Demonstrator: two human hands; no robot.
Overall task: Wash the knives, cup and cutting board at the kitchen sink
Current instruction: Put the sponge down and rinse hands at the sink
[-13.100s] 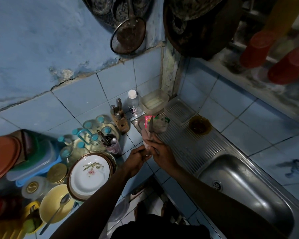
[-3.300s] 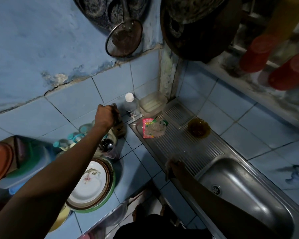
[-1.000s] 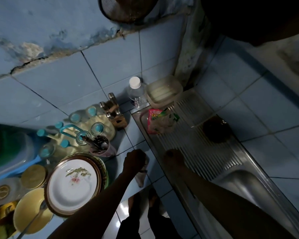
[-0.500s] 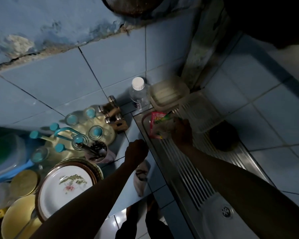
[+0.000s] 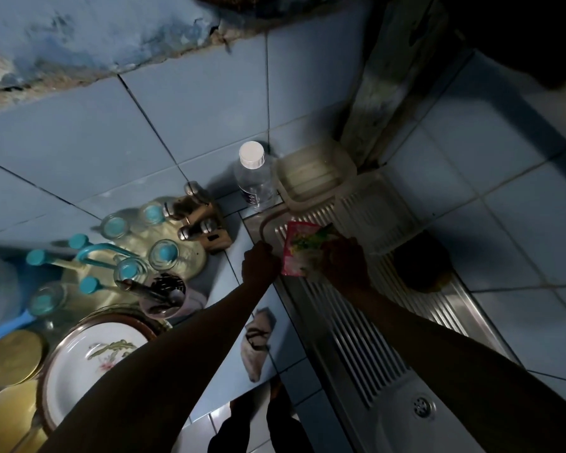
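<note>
A wooden knife block (image 5: 206,225) with metal-capped knife handles stands on the blue tiled counter by the wall. A pink and green soap sachet (image 5: 296,251) lies at the far end of the steel drainboard (image 5: 350,331). My right hand (image 5: 343,266) lies over the sachet's right part with curled fingers and grips it. My left hand (image 5: 260,266) is curled into a fist against the sachet's left edge; whether it pinches the sachet is hidden. A pink cup (image 5: 164,297) full of utensils stands left of my left forearm.
A clear bottle (image 5: 254,178) and a plastic container (image 5: 314,174) stand at the back corner. A dark bowl (image 5: 422,266) sits on the drainboard; the sink drain (image 5: 422,407) is lower right. A cloth (image 5: 257,341) lies on the counter. A plate stack (image 5: 92,358) and a glass rack (image 5: 128,253) fill the left.
My left hand has moved from above the cloth up to the sachet's left edge. My right hand stays on the sachet. The view has shifted closer to the counter.
</note>
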